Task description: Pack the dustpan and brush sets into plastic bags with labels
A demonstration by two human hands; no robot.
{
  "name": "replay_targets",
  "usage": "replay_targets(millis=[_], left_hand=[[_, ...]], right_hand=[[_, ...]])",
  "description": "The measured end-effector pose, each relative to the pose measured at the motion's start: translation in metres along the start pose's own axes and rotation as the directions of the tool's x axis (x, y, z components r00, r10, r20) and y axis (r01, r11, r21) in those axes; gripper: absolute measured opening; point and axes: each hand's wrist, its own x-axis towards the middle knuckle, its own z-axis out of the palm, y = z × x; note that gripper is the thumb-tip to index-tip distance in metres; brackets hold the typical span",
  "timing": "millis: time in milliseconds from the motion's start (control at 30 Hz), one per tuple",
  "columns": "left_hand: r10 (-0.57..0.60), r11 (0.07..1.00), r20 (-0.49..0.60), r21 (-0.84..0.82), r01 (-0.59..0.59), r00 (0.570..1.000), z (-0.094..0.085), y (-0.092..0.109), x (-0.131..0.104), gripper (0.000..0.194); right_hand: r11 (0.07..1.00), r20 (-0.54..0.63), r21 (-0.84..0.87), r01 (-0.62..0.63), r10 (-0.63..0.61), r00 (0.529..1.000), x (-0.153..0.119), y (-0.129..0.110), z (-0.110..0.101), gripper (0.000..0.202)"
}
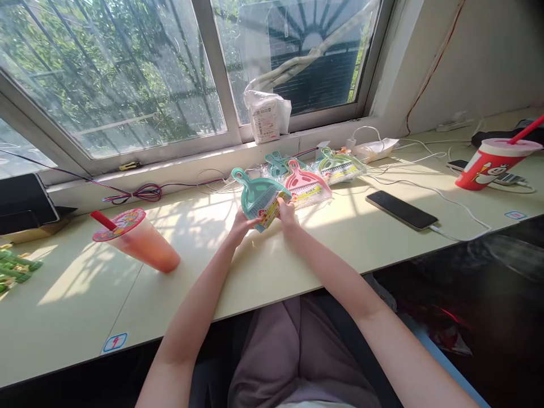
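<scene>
Over tabletop point(255, 277): left hand point(242, 222), right hand point(286, 212) gripping teal dustpan-and-brush set point(257, 191) at opposite sides, fingers closed; pink set point(303, 182) just right.

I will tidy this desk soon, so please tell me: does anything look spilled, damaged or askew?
Nothing clearly stands out. The orange drink cup seems to lean, probably from wide-lens distortion, and no spill shows around it. The teal dustpan set in both hands looks undamaged.

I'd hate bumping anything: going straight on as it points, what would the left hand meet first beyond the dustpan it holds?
Probably the rear turquoise packaged dustpan, ahead and slightly right of the left hand; depth is unclear.
</scene>
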Motion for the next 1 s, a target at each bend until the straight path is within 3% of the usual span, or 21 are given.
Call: replay_targets(millis=[100, 167, 300, 500, 667, 800, 900, 1000], left_hand=[[0.007, 1.000, -0.021, -0.009, -0.007, 1.000, -0.005, -0.002, 0.002, 0.069], [-0.005, 1.000, -0.022, 0.002, 0.006, 1.000, -0.008, -0.001, 0.003, 0.068], [-0.016, 1.000, -0.013, 0.012, 0.016, 1.000, -0.012, 0.001, 0.002, 0.068], [-0.043, 0.999, 0.027, -0.031, 0.044, 0.999, -0.021, 0.001, 0.001, 0.072], [-0.044, 0.994, -0.074, -0.104, 0.036, 0.996, -0.029, -0.001, 0.005, 0.069], [-0.058, 0.984, -0.167, -0.177, 0.028, 0.984, -0.033, -0.001, 0.008, 0.072], [-0.106, 0.977, -0.147, -0.197, 0.076, 0.983, -0.029, 0.000, 0.007, 0.072], [-0.149, 0.972, 0.012, -0.182, 0.149, 0.989, -0.019, 0.002, 0.003, 0.073]], right_hand=[[0.981, -0.086, 0.050, -0.186, 0.190, 0.978, -0.005, -0.009, 0.005, 0.037], [0.972, -0.086, 0.099, -0.214, 0.223, 0.971, -0.009, -0.015, 0.006, 0.033], [0.969, -0.072, 0.139, -0.203, 0.214, 0.974, -0.016, -0.020, 0.004, 0.022], [0.966, 0.000, 0.154, -0.207, 0.209, 0.978, -0.018, -0.025, 0.003, 0.030], [0.956, 0.234, 0.217, -0.195, 0.144, 0.962, -0.020, -0.033, 0.013, 0.016], [0.975, 0.402, 0.164, -0.151, 0.073, 0.913, -0.026, -0.033, 0.018, 0.031], [0.979, 0.345, 0.165, -0.123, 0.060, 0.937, -0.028, -0.031, 0.018, 0.031], [0.973, 0.259, 0.202, -0.114, 0.059, 0.964, -0.027, -0.030, 0.017, 0.027]])
